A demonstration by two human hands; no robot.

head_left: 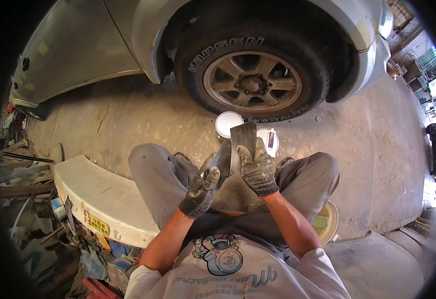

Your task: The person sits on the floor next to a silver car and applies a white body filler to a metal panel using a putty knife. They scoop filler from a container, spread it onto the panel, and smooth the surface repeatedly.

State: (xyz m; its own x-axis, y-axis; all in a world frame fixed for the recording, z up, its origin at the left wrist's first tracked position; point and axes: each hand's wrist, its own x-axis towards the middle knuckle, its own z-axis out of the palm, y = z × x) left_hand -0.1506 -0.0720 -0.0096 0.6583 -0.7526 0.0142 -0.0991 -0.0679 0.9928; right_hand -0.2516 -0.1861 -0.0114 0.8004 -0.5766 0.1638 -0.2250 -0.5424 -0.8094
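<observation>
Both my hands wear dark knitted gloves with orange cuffs, smeared pale. My left hand (pixel 201 190) grips a dark, glossy flat piece (pixel 223 154), like a spreader, held tilted. Just to its right, my right hand (pixel 257 172) grips a dark rectangular flexible spreader (pixel 243 131) upright, its fingers over the face. Beyond them on the floor stands a round can (pixel 229 122) with a white top. Behind the right spreader is a white round lid or tub (pixel 261 134) with a pale tube (pixel 270 139) on it.
A car's wheel (pixel 255 84) and body (pixel 78 45) are in front of my bent knees. A loose pale bumper (pixel 98 189) lies at my left, among piled scrap (pixel 26 189). A bucket (pixel 330 209) sits by my right thigh. Dark objects (pixel 434 147) stand at the far right.
</observation>
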